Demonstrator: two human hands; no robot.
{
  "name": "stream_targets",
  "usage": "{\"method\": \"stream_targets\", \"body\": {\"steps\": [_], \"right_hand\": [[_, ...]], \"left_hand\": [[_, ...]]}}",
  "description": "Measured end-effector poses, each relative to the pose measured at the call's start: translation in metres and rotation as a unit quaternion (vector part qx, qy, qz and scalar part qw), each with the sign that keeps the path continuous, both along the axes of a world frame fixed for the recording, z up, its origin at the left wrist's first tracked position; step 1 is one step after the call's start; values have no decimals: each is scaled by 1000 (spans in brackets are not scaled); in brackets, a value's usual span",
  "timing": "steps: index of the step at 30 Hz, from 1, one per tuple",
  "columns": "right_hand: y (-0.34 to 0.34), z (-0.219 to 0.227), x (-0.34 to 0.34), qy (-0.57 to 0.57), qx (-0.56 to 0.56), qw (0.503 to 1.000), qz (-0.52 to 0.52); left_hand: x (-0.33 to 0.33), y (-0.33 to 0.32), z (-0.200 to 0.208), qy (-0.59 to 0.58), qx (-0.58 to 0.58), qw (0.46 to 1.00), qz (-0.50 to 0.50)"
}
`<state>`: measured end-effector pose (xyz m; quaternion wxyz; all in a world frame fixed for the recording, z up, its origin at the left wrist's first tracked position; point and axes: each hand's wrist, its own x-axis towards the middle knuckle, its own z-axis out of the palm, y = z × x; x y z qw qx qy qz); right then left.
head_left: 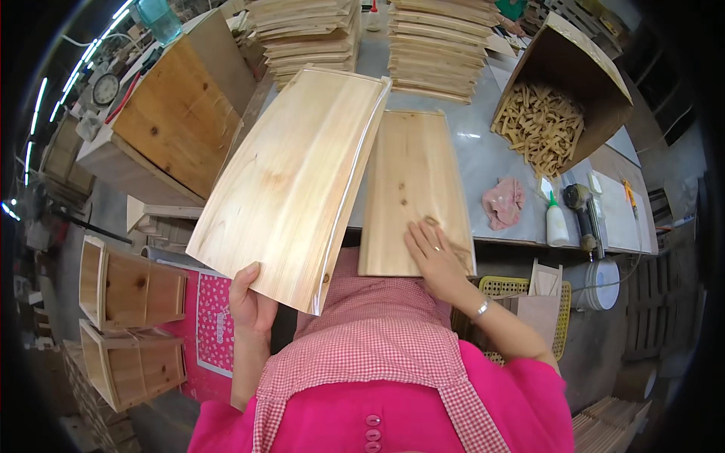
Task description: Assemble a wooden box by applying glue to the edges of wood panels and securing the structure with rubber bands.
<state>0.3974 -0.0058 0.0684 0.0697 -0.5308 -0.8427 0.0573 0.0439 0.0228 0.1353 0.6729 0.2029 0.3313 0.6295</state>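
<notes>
My left hand (252,303) grips the near edge of a pale wooden panel (283,181), thumb on top, and the panel is tilted up off the table. A white line, which looks like glue, runs down its right edge. On a second wooden panel (411,162), flat at the table's near edge, my right hand (438,258) rests with fingers stretched out. This panel has a few dark knots, and the raised one covers part of its left side. To the right of it lie a crumpled pink cloth (504,203) and a white squeeze bottle (556,223) with a green tip.
Two tall stacks of panels, a left stack (306,38) and a right stack (434,49), stand at the back. A cardboard box (596,83) of small wooden pieces tips toward me. Wooden boxes (136,291) sit at lower left; a yellow basket (504,287) is below the table's right side.
</notes>
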Motion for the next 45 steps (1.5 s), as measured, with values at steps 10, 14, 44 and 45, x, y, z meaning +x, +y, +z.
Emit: {"method": "stream_targets", "body": {"steps": [10, 14, 44, 45], "right_hand": [[15, -10, -13, 52, 45, 996, -51], [30, -10, -11, 66, 35, 996, -49], [57, -17, 75, 295, 51, 948, -113], [59, -7, 98, 220, 146, 942, -206]], "left_hand": [[38, 35, -12, 118, 41, 992, 2], [57, 55, -35, 193, 48, 980, -12], [105, 64, -72, 559, 130, 812, -102], [106, 65, -72, 558, 127, 817, -73]]}}
